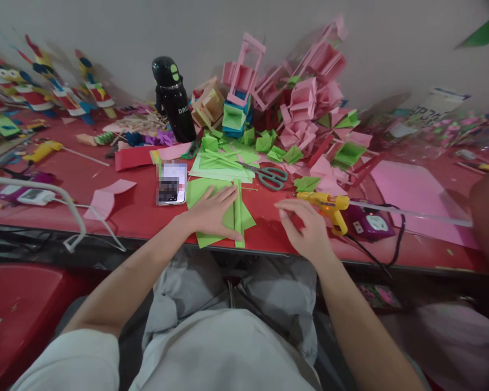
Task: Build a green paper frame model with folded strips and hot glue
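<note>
My left hand (214,212) lies flat with spread fingers on light-green paper sheets (206,239) at the table's front edge. A narrow folded green paper strip (238,214) runs front to back under its fingertips and thumb. My right hand (305,225) hovers at the front edge, to the right of the paper. Its fingers are loosely bent, the thumb a little apart, and nothing shows between them. Just beyond it is a yellow glue gun (324,202) with a long glue stick (407,212) in its back. Grey-handled scissors (271,176) rest behind the green sheets.
A phone (171,183) lies left of the paper. Behind stand a black bottle (175,100) and pink folded-paper models (305,98). A purple power box (370,220), its cord and a pink sheet (419,195) are at right. A white bent tube (69,203) crosses the left edge.
</note>
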A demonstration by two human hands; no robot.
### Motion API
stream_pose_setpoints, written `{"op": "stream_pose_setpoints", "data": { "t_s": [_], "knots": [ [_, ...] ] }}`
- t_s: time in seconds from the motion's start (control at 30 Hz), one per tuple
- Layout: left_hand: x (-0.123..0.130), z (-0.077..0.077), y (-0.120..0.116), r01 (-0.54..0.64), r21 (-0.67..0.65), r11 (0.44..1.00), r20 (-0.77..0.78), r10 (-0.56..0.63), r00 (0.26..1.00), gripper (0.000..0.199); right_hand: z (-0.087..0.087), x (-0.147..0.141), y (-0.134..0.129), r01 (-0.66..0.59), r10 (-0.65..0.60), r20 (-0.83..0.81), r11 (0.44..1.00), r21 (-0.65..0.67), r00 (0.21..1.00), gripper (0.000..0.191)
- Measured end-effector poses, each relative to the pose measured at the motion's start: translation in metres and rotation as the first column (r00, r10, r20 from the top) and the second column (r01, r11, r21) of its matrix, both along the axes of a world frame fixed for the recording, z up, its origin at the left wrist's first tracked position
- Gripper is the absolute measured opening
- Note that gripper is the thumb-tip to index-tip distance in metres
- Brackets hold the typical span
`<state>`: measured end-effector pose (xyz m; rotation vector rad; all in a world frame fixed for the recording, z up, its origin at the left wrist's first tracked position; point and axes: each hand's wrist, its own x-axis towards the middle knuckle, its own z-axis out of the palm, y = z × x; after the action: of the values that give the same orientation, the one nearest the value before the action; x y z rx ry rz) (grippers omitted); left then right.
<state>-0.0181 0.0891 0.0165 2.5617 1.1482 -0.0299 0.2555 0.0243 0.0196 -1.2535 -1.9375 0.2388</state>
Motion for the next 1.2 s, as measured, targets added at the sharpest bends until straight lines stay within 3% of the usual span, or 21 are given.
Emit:
{"op": "stream_pose_setpoints", "data": {
  "t_s": [0.07,0.17,0.3,0.43,0.63,0.87,1.2],
  "knots": [
    [0.001,0.003,0.000,-0.002,-0.017,1.000,-0.024,0.002,1.000,0.126,0.006,-0.011,0.034,-0.149,0.151,0.031,0.988,-0.048,0.988,0.027],
    [0.003,0.008,0.001,-0.005,-0.037,0.999,-0.053,0.003,0.999,0.125,0.009,-0.029,0.082,-0.242,0.255,0.121,0.964,-0.112,0.959,0.035],
    [0.004,0.013,0.003,-0.006,-0.049,0.999,-0.073,0.003,0.997,0.125,0.012,-0.053,0.130,-0.241,0.307,0.269,0.937,-0.254,0.913,0.039],
    [0.004,0.015,0.005,0.006,-0.058,0.998,-0.087,-0.011,0.996,0.129,0.021,-0.071,0.160,-0.198,0.368,0.415,0.896,-0.397,0.832,0.034],
    [0.005,0.014,0.008,0.017,-0.040,0.999,-0.085,-0.020,0.996,0.133,0.041,-0.091,0.177,-0.112,0.435,0.548,0.844,-0.524,0.714,0.033],
    [0.006,0.017,0.006,0.013,-0.043,0.999,-0.065,-0.015,0.998,0.132,0.054,-0.103,0.182,-0.031,0.475,0.645,0.818,-0.574,0.599,0.040],
    [0.005,0.015,0.006,0.033,-0.020,0.999,-0.050,-0.034,0.998,0.130,0.062,-0.106,0.186,-0.009,0.488,0.623,0.792,-0.611,0.612,0.035]
  ]
}}
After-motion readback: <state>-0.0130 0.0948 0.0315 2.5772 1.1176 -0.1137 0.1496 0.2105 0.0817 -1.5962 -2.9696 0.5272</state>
